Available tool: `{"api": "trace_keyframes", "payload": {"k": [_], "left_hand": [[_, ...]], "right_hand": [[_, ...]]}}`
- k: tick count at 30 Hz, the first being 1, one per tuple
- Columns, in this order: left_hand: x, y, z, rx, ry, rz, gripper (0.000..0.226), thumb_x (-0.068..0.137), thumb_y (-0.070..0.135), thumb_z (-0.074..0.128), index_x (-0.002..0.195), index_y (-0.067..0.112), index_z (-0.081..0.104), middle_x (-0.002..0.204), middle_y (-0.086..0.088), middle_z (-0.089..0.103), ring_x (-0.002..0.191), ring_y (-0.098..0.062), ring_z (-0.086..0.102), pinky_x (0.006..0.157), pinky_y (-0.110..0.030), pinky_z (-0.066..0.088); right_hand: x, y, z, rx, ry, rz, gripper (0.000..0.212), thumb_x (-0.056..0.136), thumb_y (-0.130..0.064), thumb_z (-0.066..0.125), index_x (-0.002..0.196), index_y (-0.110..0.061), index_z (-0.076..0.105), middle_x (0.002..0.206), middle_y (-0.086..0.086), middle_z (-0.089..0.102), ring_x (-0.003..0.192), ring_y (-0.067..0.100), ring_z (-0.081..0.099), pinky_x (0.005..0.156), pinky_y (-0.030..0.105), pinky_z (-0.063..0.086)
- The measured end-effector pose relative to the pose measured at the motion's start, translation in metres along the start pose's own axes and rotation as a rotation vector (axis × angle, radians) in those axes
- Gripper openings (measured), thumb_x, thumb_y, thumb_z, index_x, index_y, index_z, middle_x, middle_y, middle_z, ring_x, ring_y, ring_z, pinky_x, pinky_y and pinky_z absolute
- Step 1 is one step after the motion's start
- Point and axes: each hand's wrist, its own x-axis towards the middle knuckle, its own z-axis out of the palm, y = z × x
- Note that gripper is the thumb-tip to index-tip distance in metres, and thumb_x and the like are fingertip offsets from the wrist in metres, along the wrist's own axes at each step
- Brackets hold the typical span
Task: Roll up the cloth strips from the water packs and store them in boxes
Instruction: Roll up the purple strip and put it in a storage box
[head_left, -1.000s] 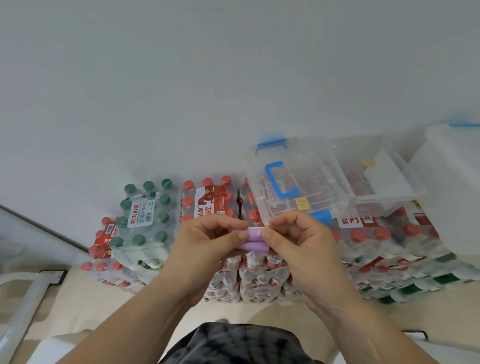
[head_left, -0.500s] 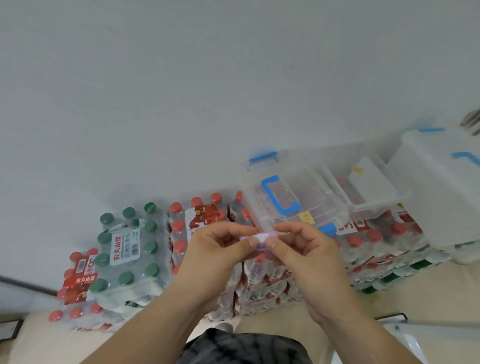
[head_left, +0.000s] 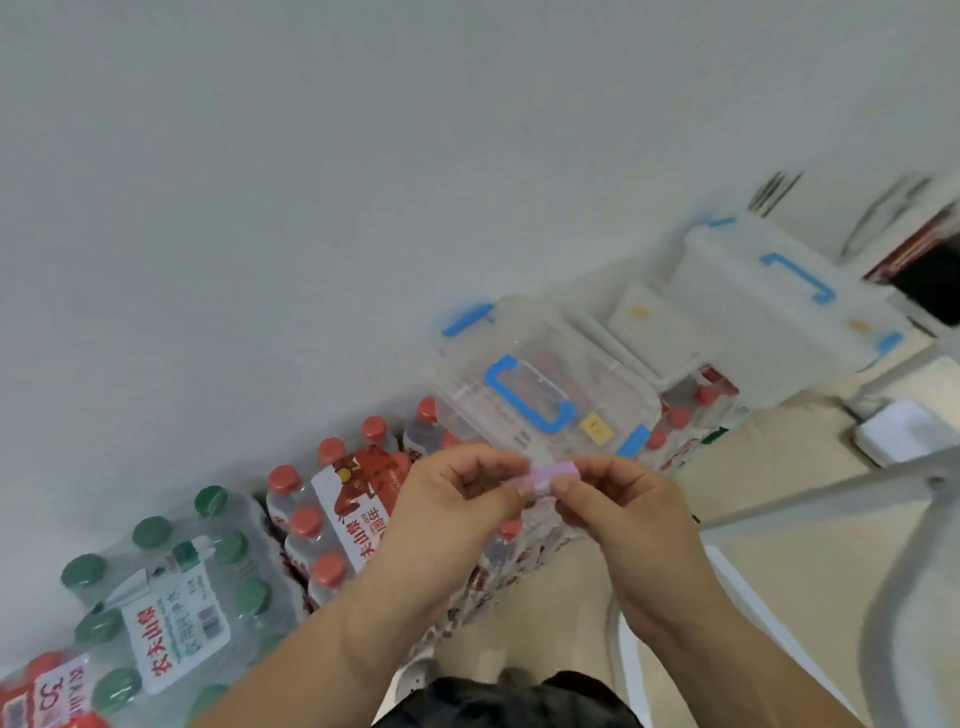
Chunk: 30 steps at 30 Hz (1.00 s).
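Observation:
A small rolled purple cloth strip (head_left: 551, 476) is pinched between both hands in mid-frame. My left hand (head_left: 451, 512) grips its left end with thumb and fingers curled. My right hand (head_left: 621, 512) pinches its right end. Just behind them a clear plastic box with a blue handle (head_left: 535, 395) sits, lid closed, on shrink-wrapped water packs with red caps (head_left: 337, 514). A larger clear box with a blue handle (head_left: 779, 306) stands further right. The frame is blurred.
A pack of green-capped bottles (head_left: 171, 597) lies at lower left against the white wall (head_left: 363, 182). An open clear container (head_left: 649, 332) sits between the two boxes. White furniture legs (head_left: 852, 493) cross the beige floor at right.
The view has swung right and tilted, so the packs and boxes now run diagonally. Both hands still hold the purple roll in front of the blue-handled box.

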Motion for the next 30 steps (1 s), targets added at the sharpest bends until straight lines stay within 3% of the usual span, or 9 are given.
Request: {"api": "trace_keyframes", "payload": {"k": [3,5,7,13,18,23,25,28,30], "left_hand": [[0.015,-0.009,-0.002,0.252,0.031,0.032,0.020,0.081,0.016,0.081,0.096,0.027,0.075,0.084,-0.002,0.070,0.063,-0.013,0.065,0.058,-0.021,0.051],[0.025,-0.014,-0.005,0.478,-0.009,0.127,0.025,0.080,0.020,0.081,0.100,0.032,0.072,0.095,0.007,0.061,0.060,0.000,0.057,0.062,-0.011,0.045],[0.032,-0.016,-0.007,0.625,-0.073,0.214,0.030,0.078,0.023,0.081,0.106,0.032,0.072,0.106,0.013,0.056,0.069,0.001,0.060,0.073,-0.010,0.048],[0.049,-0.019,-0.006,0.956,-0.182,0.364,0.042,0.073,0.034,0.084,0.113,0.033,0.072,0.135,0.016,0.047,0.070,0.000,0.062,0.072,0.000,0.039],[0.053,-0.023,0.000,0.888,-0.129,0.378,0.037,0.070,0.026,0.088,0.105,0.027,0.077,0.116,0.014,0.055,0.069,-0.003,0.064,0.075,-0.011,0.052],[0.037,-0.026,0.013,0.918,-0.056,0.418,0.033,0.066,0.032,0.089,0.097,0.027,0.078,0.105,0.014,0.059,0.061,-0.005,0.065,0.065,-0.012,0.052],[0.030,-0.031,0.015,0.960,-0.021,0.390,0.034,0.063,0.035,0.091,0.094,0.026,0.079,0.105,0.011,0.062,0.053,-0.004,0.061,0.065,-0.020,0.055],[0.021,-0.031,0.020,1.096,0.033,0.435,0.039,0.060,0.046,0.090,0.091,0.026,0.079,0.099,0.010,0.066,0.057,0.007,0.051,0.061,-0.024,0.053],[0.018,-0.026,0.028,1.260,0.078,0.513,0.051,0.057,0.064,0.082,0.094,0.027,0.079,0.097,0.007,0.065,0.066,-0.006,0.058,0.063,-0.028,0.053]], "right_hand": [[0.007,0.004,-0.015,-0.018,0.123,0.015,0.008,0.089,-0.007,0.071,0.087,-0.007,0.078,0.085,0.014,0.077,0.069,0.012,0.061,0.073,0.030,0.054],[0.011,0.006,-0.028,-0.034,0.143,0.040,0.012,0.093,-0.010,0.067,0.091,-0.003,0.078,0.095,0.026,0.073,0.067,0.012,0.056,0.074,0.032,0.052],[0.014,0.008,-0.041,-0.082,0.140,0.061,0.017,0.095,-0.013,0.065,0.092,-0.002,0.078,0.101,0.032,0.069,0.070,0.014,0.052,0.075,0.032,0.049],[0.019,0.018,-0.064,-0.152,0.125,0.129,0.020,0.094,-0.022,0.064,0.092,-0.011,0.080,0.104,0.006,0.078,0.090,0.016,0.061,0.080,0.033,0.047],[0.020,0.012,-0.069,-0.199,0.003,0.039,0.016,0.094,-0.019,0.065,0.091,-0.014,0.080,0.103,-0.004,0.079,0.109,0.016,0.067,0.093,0.035,0.050],[0.036,0.017,-0.085,-0.318,-0.080,-0.067,0.008,0.094,-0.026,0.069,0.090,-0.028,0.075,0.131,-0.023,0.061,0.119,0.007,0.060,0.098,0.035,0.050],[0.043,0.022,-0.090,-0.351,-0.163,-0.086,0.007,0.095,-0.028,0.068,0.091,-0.030,0.073,0.135,-0.026,0.057,0.121,0.007,0.057,0.097,0.030,0.046],[0.052,0.026,-0.097,-0.381,-0.219,-0.133,0.006,0.097,-0.023,0.065,0.093,-0.025,0.068,0.134,-0.021,0.058,0.127,0.004,0.053,0.093,0.024,0.042],[0.058,0.028,-0.102,-0.421,-0.252,-0.171,0.003,0.098,-0.023,0.064,0.096,-0.023,0.066,0.131,-0.021,0.059,0.122,-0.002,0.053,0.095,0.027,0.045]]}}
